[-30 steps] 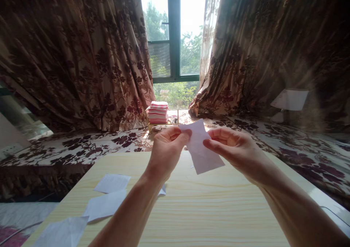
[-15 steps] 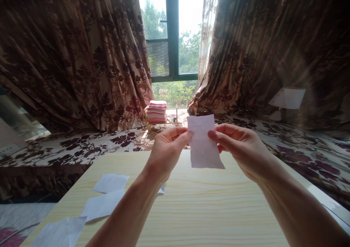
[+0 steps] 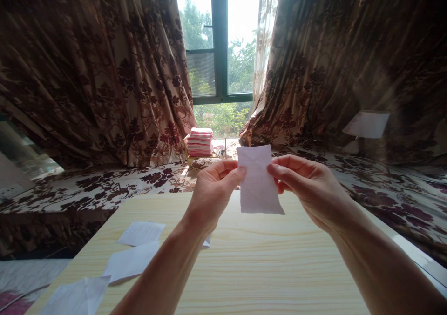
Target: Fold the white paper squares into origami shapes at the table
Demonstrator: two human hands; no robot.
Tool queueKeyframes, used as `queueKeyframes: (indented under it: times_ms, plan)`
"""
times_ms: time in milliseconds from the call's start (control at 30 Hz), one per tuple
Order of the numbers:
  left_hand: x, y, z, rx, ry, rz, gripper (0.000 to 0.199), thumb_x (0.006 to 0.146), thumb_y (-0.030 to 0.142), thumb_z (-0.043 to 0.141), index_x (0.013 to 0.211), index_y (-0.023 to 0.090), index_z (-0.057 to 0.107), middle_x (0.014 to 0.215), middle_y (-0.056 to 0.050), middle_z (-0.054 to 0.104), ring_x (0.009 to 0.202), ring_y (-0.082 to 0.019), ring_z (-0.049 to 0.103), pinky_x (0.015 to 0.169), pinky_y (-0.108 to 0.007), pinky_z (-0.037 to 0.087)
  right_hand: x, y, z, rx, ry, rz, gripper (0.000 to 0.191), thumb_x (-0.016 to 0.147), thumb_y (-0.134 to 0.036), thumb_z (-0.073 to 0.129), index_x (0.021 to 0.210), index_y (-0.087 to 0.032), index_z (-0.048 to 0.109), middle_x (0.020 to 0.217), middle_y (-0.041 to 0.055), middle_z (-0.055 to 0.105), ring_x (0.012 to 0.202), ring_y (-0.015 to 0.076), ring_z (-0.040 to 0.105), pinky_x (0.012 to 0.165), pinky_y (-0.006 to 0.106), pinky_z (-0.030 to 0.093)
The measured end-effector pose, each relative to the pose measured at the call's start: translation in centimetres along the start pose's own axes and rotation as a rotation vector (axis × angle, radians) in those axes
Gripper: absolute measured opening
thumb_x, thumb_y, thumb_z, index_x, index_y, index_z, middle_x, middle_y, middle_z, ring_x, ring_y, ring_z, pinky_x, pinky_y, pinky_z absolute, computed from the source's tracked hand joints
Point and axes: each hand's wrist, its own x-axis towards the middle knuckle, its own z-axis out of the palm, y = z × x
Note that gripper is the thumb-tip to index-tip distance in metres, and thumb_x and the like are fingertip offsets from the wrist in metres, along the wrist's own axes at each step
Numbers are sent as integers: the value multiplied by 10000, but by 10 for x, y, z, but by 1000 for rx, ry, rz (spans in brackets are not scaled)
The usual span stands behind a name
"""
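Where the bench runs out left of the left hand, three loose paper pieces lie in a slanting row: near piece, cut off by the view's lower edge; middle piece; far piece. Neighbouring edges appear to meet. Beyond the left hand: stack of folded pink-and-white cloths. Just right of the left forearm: one paper corner, remainder hidden. Left hand: thumb and fingers pinched on the left edge of a pale paper slip. Slip position: between the hands, raised at the bench's far end, roughly upright, creased near the top, lower right corner drawn to a point. Right hand: thumb and fingers pinched on the right edge, about level with the left. Hands apart, linked only by the slip. Beyond and right of the right hand: table lamp, pale shade, near a floral curtain.
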Motion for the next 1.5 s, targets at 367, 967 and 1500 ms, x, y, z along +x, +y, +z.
queueKeyframes:
  times_ms: [367, 967, 1500]
  plan:
    - [-2, -2, 0, 36, -40, 45, 110, 750, 226, 716, 802, 135, 748, 720, -26, 736, 649, -105, 633, 653, -215, 500, -2, 0, 3, 2, -26, -52, 180, 744, -371, 753, 787, -197, 731, 677, -10, 669, 585, 74, 549, 528, 184, 447]
    - [-6, 0, 1, 85, -59, 4, 151, 774, 196, 661, 857, 165, 783, 725, -32, 745, 623, -119, 637, 611, -235, 479, -5, -5, 4, -85, -97, -126, 193, 729, -397, 761, 718, -207, 729, 721, 11, 685, 691, 140, 606, 614, 242, 477]
    - [-4, -2, 0, 80, 3, -14, 145, 753, 237, 689, 830, 153, 777, 660, -34, 720, 537, -110, 599, 532, -231, 458, -10, -7, 4, -175, -107, -141, 269, 688, -373, 770, 875, -211, 663, 940, 47, 653, 779, 167, 642, 661, 284, 551]
